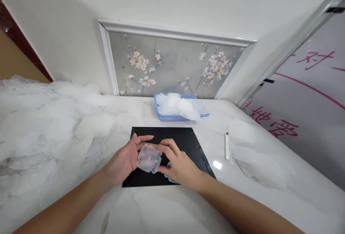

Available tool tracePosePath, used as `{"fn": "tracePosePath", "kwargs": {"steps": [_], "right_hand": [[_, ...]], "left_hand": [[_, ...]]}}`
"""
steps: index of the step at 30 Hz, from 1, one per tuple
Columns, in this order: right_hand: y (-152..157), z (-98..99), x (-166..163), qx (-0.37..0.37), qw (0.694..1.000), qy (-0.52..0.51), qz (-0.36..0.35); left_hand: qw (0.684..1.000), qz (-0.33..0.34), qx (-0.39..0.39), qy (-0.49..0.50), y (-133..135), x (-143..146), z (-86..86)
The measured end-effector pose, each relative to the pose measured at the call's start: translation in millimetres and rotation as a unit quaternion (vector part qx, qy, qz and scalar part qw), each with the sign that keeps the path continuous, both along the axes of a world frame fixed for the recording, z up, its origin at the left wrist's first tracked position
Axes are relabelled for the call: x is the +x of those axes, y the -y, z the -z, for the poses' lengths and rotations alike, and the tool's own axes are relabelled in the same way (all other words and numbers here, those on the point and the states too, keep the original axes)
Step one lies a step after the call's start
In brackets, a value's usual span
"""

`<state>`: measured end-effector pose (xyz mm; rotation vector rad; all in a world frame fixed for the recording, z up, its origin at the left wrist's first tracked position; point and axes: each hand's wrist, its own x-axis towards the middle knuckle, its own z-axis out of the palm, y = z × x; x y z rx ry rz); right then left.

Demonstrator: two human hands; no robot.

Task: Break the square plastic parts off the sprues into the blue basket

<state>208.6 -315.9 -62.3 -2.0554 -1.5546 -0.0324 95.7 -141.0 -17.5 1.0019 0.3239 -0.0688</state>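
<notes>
A small translucent plastic piece, squarish with notched, scalloped edges, is tilted up above a black mat. My right hand pinches its right edge between thumb and fingers. On the other side, my left hand is turned palm inward with its fingers stretched out. Some of its fingers pass behind the piece, and I cannot tell how firmly they touch it. Partly hidden under my right hand, a second translucent piece shows over the mat.
Heaped translucent plastic pieces cover the table's left side. At the back, a blue basket holds more white, cloudy pieces. A pale-handled cutter lies right of the mat, beside blurry translucent pieces. A whiteboard stands at right.
</notes>
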Motion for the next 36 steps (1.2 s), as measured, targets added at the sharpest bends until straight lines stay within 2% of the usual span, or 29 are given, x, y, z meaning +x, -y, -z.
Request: {"fn": "tracePosePath", "kwargs": {"steps": [11, 17, 20, 22, 23, 24, 25, 26, 27, 29, 30, 31, 32, 33, 36], "right_hand": [[-0.3, 4.2, 2.8, 0.027, 1.000, -0.006, -0.004], [0.8, 5.3, 4.4, 0.013, 1.000, -0.024, 0.003], [1.1, 1.6, 3.1, 0.008, 0.999, -0.019, -0.026], [0.9, -3.0, 1.7, 0.020, 0.996, -0.067, -0.061], [0.8, -5.6, 1.3, 0.031, 0.989, -0.125, -0.065], [0.6, -8.3, 1.4, 0.041, 0.976, -0.205, -0.059], [0.4, -10.7, 2.1, 0.047, 0.951, -0.303, -0.045], [0.3, -12.9, 3.7, 0.046, 0.911, -0.408, -0.030], [0.4, -14.7, 6.2, 0.037, 0.860, -0.508, -0.021], [1.0, -16.7, 13.3, 0.012, 0.745, -0.666, -0.025], [1.5, -17.0, 17.4, 0.004, 0.694, -0.719, -0.027], [2.1, -16.9, 21.5, 0.003, 0.654, -0.756, -0.024], [2.7, -16.4, 25.3, 0.006, 0.625, -0.780, -0.020], [3.3, -15.9, 28.6, 0.011, 0.606, -0.795, -0.016], [4.6, -14.3, 34.3, 0.013, 0.582, -0.813, -0.019]], "left_hand": [[1.000, 0.011, -0.014, 0.025, -1.1, 0.3, 0.7], [1.000, 0.013, -0.012, 0.023, -0.3, -0.2, -1.0], [0.999, 0.016, -0.008, 0.027, 1.8, -0.2, 1.1], [0.999, 0.018, 0.027, 0.028, 0.6, -0.3, 1.0], [0.996, 0.020, 0.080, 0.021, -1.9, -0.8, -0.1], [0.986, 0.022, 0.168, 0.012, -5.9, -1.9, -2.0], [0.958, 0.025, 0.285, 0.001, -11.4, -3.6, -4.7], [0.907, 0.023, 0.420, -0.014, -18.1, -6.1, -8.2], [0.830, 0.019, 0.557, -0.026, -25.8, -9.2, -12.4], [0.642, -0.011, 0.762, -0.085, -42.0, -17.0, -21.7], [0.559, -0.023, 0.819, -0.131, -49.8, -21.2, -26.1], [0.499, -0.031, 0.847, -0.179, -57.2, -25.2, -29.7], [0.467, -0.034, 0.855, -0.222, -64.0, -28.9, -32.3], [0.460, -0.031, 0.850, -0.255, -70.5, -32.0, -33.6], [0.512, -0.014, 0.805, -0.298, -87.2, -37.9, -30.6]]}}
